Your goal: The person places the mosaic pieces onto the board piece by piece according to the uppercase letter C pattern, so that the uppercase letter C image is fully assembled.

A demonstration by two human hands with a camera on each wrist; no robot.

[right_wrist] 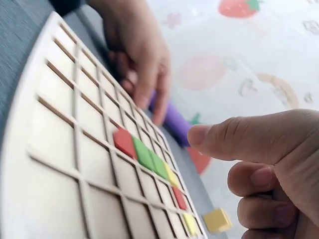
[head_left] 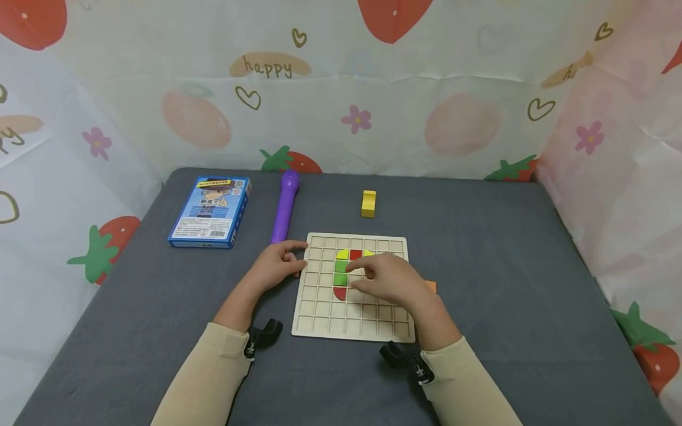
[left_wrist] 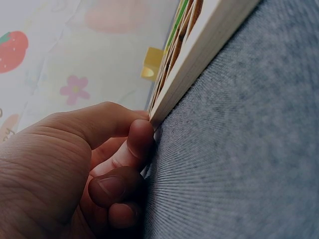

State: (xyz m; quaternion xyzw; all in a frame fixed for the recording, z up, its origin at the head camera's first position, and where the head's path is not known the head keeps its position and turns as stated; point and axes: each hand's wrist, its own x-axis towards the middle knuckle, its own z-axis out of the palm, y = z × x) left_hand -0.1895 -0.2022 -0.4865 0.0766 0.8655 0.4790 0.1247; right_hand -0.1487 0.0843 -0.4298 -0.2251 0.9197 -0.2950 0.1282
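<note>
A pale wooden grid board (head_left: 314,325) lies flat on the table. Set in its cells are a yellow rounded piece (head_left: 343,254), a red square (head_left: 355,255), another yellow piece (head_left: 369,253), two green squares (head_left: 340,279) and a red rounded piece (head_left: 340,293). My left hand (head_left: 272,264) touches the board's left edge, thumb and index fingertip apart along it. Over the board hovers my right hand (head_left: 388,278), a gap between thumb and index finger beside the green squares. Nothing shows between its fingers in the right wrist view, where the thumb (right_wrist: 214,139) is extended.
Behind the board stands a yellow block (head_left: 368,203). A purple microphone-shaped object (head_left: 286,204) and a blue box (head_left: 210,210) lie at the back left. Partly hidden by my right hand, an orange piece (head_left: 431,286) sits right of the board. The table (head_left: 511,284) has a grey cloth.
</note>
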